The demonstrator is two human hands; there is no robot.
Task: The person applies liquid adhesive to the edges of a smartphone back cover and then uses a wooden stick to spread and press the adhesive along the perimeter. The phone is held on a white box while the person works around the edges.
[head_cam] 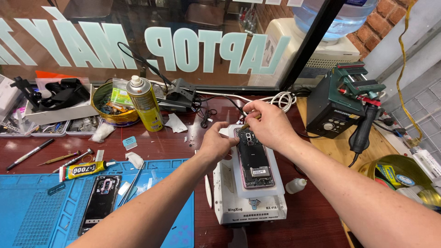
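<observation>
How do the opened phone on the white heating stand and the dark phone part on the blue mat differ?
The opened phone lies on the white stand, both hands at its top; the dark phone part lies untouched on the blue mat. Both lie flat, with a camera cut-out.

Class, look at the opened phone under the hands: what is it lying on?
The opened phone lies on a white pad atop a white box-shaped machine. Both hands cover its top end, so what lies under there is hidden.
</observation>
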